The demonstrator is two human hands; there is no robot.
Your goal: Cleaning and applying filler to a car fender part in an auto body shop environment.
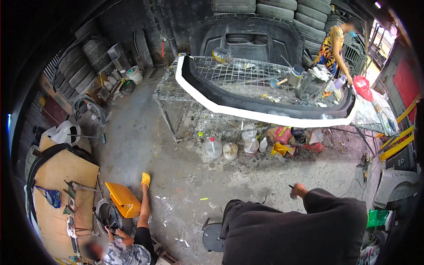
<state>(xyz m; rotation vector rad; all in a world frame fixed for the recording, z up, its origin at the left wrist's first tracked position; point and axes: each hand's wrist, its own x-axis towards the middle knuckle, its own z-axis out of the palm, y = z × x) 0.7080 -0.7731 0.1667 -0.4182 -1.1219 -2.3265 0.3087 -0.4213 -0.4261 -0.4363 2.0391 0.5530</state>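
At the lower right, a dark sleeve spreads across the view. From it my right hand [300, 191] reaches out over the concrete floor, fingers curled round a small dark object [292, 190] too small to name. My left hand does not show; the dark cloth [274, 234] covers that side. Beyond the hand, a long curved car bumper [247, 115], black with a broad white edge, lies along the front of a wire-mesh work table [170, 92]. A round dark stool [213, 236] stands left of the cloth.
Bottles [213, 148] and bags [282, 150] sit under the table. A person [331, 48] in a patterned top works behind it. Another person [126, 254] sits lower left near a wheel [108, 214] and yellow panel [123, 201]. Tyres [276, 11] line the back wall.
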